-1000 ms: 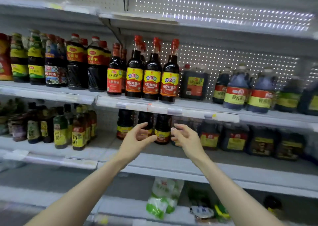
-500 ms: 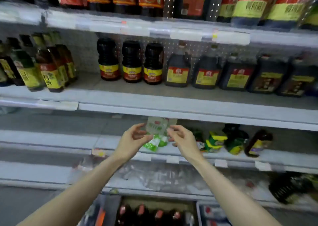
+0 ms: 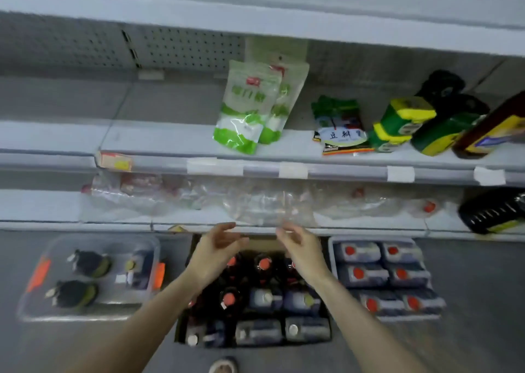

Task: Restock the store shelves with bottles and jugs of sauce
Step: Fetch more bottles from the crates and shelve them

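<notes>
A cardboard box (image 3: 264, 242) on the floor holds several dark sauce bottles with red caps (image 3: 264, 264) and squat jugs (image 3: 265, 298). My left hand (image 3: 216, 254) and my right hand (image 3: 302, 252) hover side by side above the box's far end, fingers loosely curled, holding nothing. To the right stands a tray of wrapped jugs with red caps (image 3: 383, 276). A clear plastic bin (image 3: 85, 276) at the left holds a few dark bottles lying flat.
The lowest shelf (image 3: 42, 202) carries crumpled clear plastic wrap (image 3: 255, 205) and a dark jug (image 3: 494, 210) at the right. The shelf above (image 3: 156, 139) has green-white pouches (image 3: 250, 108), small packets and tipped bottles (image 3: 443, 128). A foot (image 3: 224, 365) shows below the box.
The view has dropped from the upper shelves to the floor. Both hands came down with it, from shelf height to above the box of bottles, still holding nothing.
</notes>
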`<state>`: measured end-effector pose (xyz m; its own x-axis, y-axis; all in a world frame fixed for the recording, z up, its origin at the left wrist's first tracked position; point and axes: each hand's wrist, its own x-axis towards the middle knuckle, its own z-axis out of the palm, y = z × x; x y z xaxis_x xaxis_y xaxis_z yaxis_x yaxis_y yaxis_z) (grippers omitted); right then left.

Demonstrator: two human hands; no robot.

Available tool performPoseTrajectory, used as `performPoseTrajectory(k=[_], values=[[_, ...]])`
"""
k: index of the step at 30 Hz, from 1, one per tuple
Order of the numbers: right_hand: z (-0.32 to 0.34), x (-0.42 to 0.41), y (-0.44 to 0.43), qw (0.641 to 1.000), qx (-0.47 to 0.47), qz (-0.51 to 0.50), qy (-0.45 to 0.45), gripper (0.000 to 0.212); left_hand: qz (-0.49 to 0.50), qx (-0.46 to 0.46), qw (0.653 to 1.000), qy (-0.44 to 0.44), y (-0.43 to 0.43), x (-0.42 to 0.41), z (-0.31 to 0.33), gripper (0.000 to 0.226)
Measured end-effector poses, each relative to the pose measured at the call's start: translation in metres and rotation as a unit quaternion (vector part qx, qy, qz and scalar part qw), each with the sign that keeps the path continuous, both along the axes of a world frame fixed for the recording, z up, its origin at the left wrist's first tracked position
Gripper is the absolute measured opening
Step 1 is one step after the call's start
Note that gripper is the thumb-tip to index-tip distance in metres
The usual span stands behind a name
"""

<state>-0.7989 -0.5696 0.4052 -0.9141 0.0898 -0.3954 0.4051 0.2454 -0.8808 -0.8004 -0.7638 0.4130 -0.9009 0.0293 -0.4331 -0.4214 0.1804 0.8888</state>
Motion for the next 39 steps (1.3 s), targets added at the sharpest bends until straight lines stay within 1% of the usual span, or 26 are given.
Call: performPoseTrajectory(k=[3,7,9,13,14,15,17,19,21,22,25,26,28,31,34,36,39], values=[[-0.060,0.004,-0.004,0.999,0.017,-0.018,-0.044,0.004,0.002,0.008,0.999,-0.039,-0.003,0.002,-0.066,0.033],[-0.147,0.012,-0.006,0.992,0.032,-0.051,-0.109,0.007,0.003,0.010,0.996,-0.089,-0.008,0.008,-0.147,0.022],[-0.193,0.017,-0.006,0.986,0.036,-0.059,-0.150,0.011,0.011,0.003,0.993,-0.120,-0.009,0.012,-0.190,0.024],[-0.264,0.025,-0.007,0.974,0.062,-0.062,-0.207,0.043,0.011,-0.005,0.988,-0.155,-0.009,0.018,-0.251,0.033],[-0.281,0.026,-0.007,0.971,0.068,-0.062,-0.220,0.045,0.018,-0.005,0.986,-0.163,-0.008,0.018,-0.268,0.034],[-0.295,0.025,-0.006,0.968,0.064,-0.063,-0.234,0.043,0.025,-0.005,0.986,-0.165,-0.008,0.016,-0.282,0.035],[-0.319,0.023,-0.007,0.961,0.039,-0.056,-0.267,0.031,0.028,-0.012,0.986,-0.163,-0.004,0.016,-0.306,0.036],[-0.340,0.019,-0.007,0.957,0.028,-0.046,-0.285,0.041,0.022,-0.019,0.987,-0.156,0.000,0.017,-0.323,0.033],[-0.359,0.016,-0.005,0.953,0.027,-0.045,-0.300,0.058,0.016,-0.021,0.989,-0.148,0.003,0.018,-0.338,0.032],[-0.365,0.015,-0.004,0.951,0.024,-0.050,-0.304,0.062,0.011,-0.025,0.989,-0.142,0.004,0.018,-0.345,0.032],[-0.372,0.014,0.002,0.953,-0.011,-0.049,-0.300,0.059,0.012,-0.032,0.990,-0.134,0.006,0.016,-0.358,0.034],[-0.372,0.013,0.004,0.953,-0.026,-0.039,-0.300,0.061,0.015,-0.033,0.990,-0.134,0.006,0.016,-0.361,0.034],[-0.376,0.011,0.002,0.950,-0.042,-0.024,-0.308,0.072,0.020,-0.033,0.990,-0.134,0.006,0.014,-0.366,0.034],[-0.379,0.007,0.000,0.944,-0.053,-0.022,-0.324,0.096,0.023,-0.027,0.990,-0.137,0.006,0.013,-0.371,0.037],[-0.381,0.004,0.000,0.945,-0.051,-0.023,-0.323,0.106,0.024,-0.021,0.991,-0.131,0.006,0.012,-0.374,0.036],[-0.384,0.002,-0.001,0.945,-0.054,-0.031,-0.322,0.108,0.020,-0.017,0.992,-0.124,0.007,0.012,-0.375,0.033],[-0.393,-0.002,-0.007,0.941,-0.086,-0.080,-0.316,0.124,0.016,-0.014,0.993,-0.118,0.008,0.012,-0.376,0.031]])
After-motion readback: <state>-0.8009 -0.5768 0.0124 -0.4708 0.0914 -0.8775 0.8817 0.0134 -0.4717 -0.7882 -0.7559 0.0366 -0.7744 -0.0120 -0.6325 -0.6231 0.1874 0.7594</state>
